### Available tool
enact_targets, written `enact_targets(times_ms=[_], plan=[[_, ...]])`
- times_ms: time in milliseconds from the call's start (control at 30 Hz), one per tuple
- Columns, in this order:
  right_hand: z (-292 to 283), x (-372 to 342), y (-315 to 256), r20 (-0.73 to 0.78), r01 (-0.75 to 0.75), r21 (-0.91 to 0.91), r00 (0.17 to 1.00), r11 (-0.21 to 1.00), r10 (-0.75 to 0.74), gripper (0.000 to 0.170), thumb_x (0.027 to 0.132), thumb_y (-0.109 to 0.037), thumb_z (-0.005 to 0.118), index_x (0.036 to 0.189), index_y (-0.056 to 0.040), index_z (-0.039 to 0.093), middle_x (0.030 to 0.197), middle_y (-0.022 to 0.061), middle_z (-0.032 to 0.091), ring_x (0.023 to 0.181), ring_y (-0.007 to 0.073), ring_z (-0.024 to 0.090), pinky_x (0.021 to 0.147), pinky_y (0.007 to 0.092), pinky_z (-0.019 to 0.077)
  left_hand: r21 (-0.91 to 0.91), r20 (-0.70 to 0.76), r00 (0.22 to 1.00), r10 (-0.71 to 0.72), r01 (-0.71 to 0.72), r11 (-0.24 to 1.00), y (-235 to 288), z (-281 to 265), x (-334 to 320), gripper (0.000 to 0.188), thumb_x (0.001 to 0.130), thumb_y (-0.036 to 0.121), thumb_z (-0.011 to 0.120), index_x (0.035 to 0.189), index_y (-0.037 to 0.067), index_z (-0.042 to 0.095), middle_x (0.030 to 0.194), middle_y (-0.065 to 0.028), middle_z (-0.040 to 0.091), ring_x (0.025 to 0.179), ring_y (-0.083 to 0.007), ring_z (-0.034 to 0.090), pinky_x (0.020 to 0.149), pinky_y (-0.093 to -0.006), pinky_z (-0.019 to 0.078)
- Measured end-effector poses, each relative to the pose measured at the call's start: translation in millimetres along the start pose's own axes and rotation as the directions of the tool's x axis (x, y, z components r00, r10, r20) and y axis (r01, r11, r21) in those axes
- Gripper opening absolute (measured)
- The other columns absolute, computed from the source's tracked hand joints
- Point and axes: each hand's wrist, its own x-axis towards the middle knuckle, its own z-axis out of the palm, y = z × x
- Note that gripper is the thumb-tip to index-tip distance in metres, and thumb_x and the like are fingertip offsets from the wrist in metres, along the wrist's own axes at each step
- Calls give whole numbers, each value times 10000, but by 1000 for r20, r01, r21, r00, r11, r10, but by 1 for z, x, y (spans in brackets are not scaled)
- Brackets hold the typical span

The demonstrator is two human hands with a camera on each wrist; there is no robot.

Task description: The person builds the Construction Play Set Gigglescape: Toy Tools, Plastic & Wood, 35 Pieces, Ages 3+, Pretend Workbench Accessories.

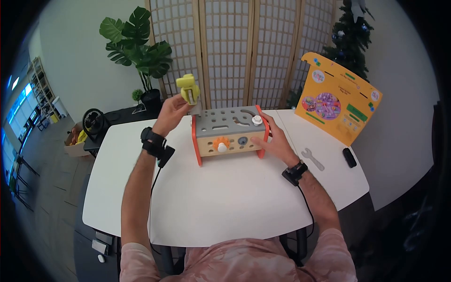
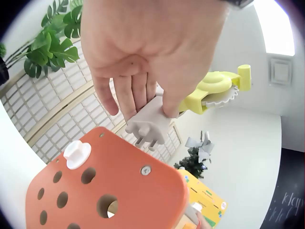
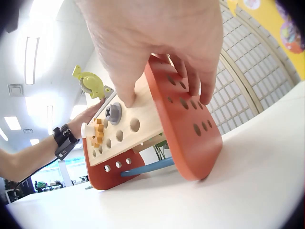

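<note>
A toy workbench (image 1: 206,146) with a grey perforated top and red end panels stands on the white table. My left hand (image 1: 170,116) pinches the grey pegged base (image 2: 151,119) of a yellow-green toy circular saw (image 1: 188,88). In the left wrist view, the base's pegs point down over the workbench's left end, close above the red panel (image 2: 143,191). My right hand (image 1: 279,142) grips the right end, thumb on the wooden front and fingers over the red side (image 3: 213,145). An orange gear (image 3: 98,136) and a grey screw (image 3: 113,113) sit on the front.
Right of the workbench lie a grey toy wrench (image 1: 312,159) and a small black object (image 1: 349,158). A yellow box (image 1: 338,96) stands at the back right. Beyond the table's left edge are a black fan (image 1: 95,121) and a potted plant (image 1: 141,51).
</note>
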Motion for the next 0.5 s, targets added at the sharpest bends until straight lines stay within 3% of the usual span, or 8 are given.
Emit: enact_targets(times_ms=[200, 500], plan=[[0, 0, 0, 22, 4, 12, 1000, 1000, -5, 940, 927, -267, 879, 1674, -73, 341, 1520, 232, 624, 1408, 328, 636, 1189, 443, 507, 11, 23, 999, 24, -24, 1000, -31, 23, 14, 374, 1089, 116, 699, 1427, -37, 658, 1340, -108, 759, 1253, -173, 715, 1133, -336, 536], [0, -1, -3, 13, 6, -10, 1000, 1000, -6, 929, 933, -254, 870, 1673, -73, 339, 1536, 231, 613, 1405, 333, 640, 1188, 443, 507, 0, 12, 998, 66, -66, 998, -35, 19, 10, 350, 1082, 86, 684, 1404, -52, 665, 1321, -123, 769, 1247, -178, 718, 1117, -346, 548]])
